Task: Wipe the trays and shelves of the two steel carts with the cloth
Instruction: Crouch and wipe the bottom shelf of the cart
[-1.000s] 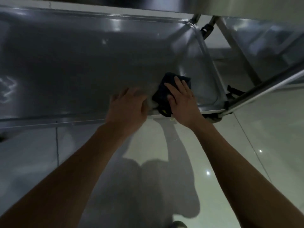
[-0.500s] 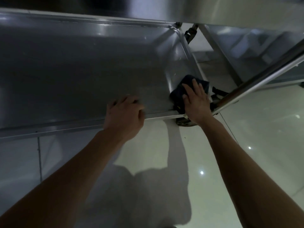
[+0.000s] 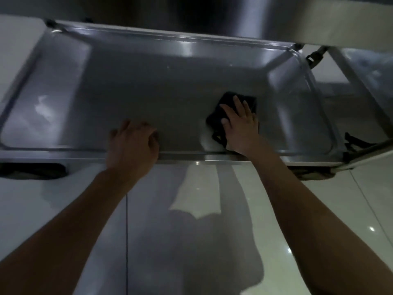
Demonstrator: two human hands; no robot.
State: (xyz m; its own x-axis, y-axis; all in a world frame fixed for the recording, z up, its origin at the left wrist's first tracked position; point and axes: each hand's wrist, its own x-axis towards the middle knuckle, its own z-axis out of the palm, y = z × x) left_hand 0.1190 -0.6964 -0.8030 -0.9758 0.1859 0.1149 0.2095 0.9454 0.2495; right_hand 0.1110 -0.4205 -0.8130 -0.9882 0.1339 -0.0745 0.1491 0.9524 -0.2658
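**A:** ok so what's each grip doing here? it's pretty dark.

**B:** right hand lies flat with fingers spread straight, pressing a dark cloth onto the floor of the steel tray. The palm hides about half the cloth, and a pale corner of it pokes out under the wrist. Left hand has its fingers curled over the tray's near rim, gripping it; the fingertips are tucked out of sight.

**A:** where on the tray exactly?

**B:** right-of-centre, near the front rim, apart from the right wall. To the left the tray bottom runs bare up to the left wall.

**A:** what's above it?

**B:** the upper shelf hangs over the back edge and is cut off by the top of the frame, so the far rim sits in shadow.

**A:** and the right side?

**B:** a slanted cart post crosses the corner, with dark straps or fittings beside it, too murky to identify. A second steel surface sits past it, blurry. Glossy floor tiles lie below, with the arms' shadow on them.
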